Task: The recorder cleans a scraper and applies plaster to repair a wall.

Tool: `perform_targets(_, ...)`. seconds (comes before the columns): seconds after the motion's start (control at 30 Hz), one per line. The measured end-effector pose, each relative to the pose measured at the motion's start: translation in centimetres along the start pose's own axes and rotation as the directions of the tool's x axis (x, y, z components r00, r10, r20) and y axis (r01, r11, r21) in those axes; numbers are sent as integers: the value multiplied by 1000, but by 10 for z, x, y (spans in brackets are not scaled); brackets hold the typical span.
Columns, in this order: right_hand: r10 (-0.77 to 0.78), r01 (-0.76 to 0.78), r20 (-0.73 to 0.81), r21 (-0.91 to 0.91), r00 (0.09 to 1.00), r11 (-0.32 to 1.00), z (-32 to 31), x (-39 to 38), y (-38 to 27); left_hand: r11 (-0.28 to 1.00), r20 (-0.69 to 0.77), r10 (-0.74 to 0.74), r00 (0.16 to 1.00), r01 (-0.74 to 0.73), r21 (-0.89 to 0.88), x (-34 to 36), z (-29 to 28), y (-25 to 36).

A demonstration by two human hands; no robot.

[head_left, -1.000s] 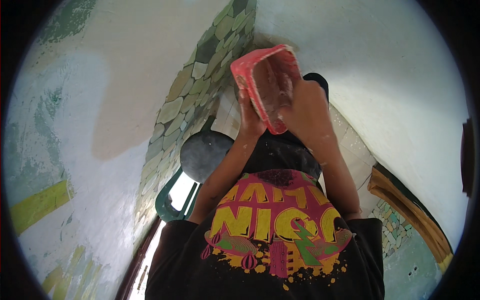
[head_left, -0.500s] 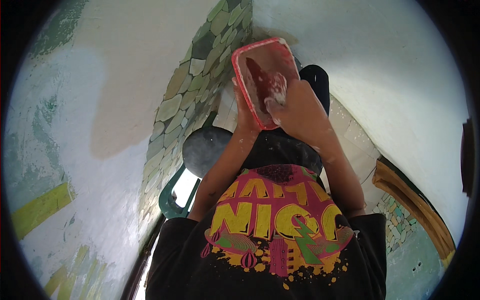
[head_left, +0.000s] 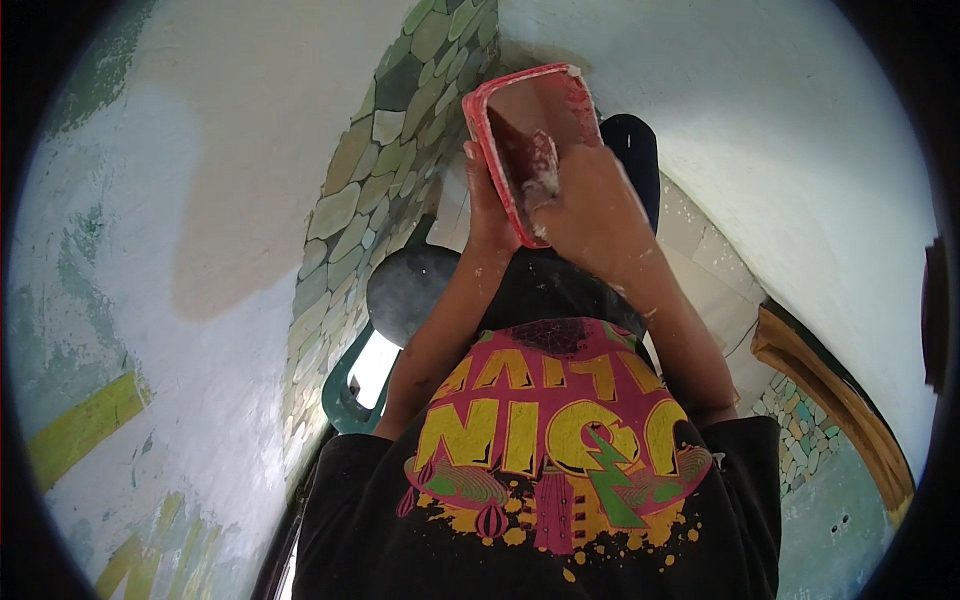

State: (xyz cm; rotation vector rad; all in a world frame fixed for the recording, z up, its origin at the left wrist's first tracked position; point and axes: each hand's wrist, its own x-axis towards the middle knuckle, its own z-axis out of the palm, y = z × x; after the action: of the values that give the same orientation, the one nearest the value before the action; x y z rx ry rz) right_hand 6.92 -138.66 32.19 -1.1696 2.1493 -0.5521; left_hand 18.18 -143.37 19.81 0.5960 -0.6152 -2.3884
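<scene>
Red tub (head_left: 572,108) held up between both hands, mouth tilted toward the wearer. Left grip (head_left: 488,205) clamped on its left side; right grip (head_left: 592,205) curled inside the mouth, cannot tell whether shut on anything. Judged risk: hard pressing by the right could twist the tub loose, spilling paste. Contents: whitish paste (head_left: 543,165), also smearing walls; amount unclear.
</scene>
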Motion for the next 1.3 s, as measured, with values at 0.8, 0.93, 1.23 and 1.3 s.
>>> perform_targets(0.8,41,-42,12,18,999,999,-26,-2,1,989,-29,4,1000,-9,-148,6,-15,-33)
perform_targets(0.93,-55,55,-54,0,997,998,-11,-2,5,973,-494,-228,839,218,-78,23,32,-12)
perform_targets(1.23,-93,123,-376,56,922,991,12,-5,-2,990,65,69,996,-60,-130,9,-15,-36)
perform_targets(1.3,-66,116,-365,116,929,986,14,0,10,987,130,113,985,-96,-128,17,14,-22)
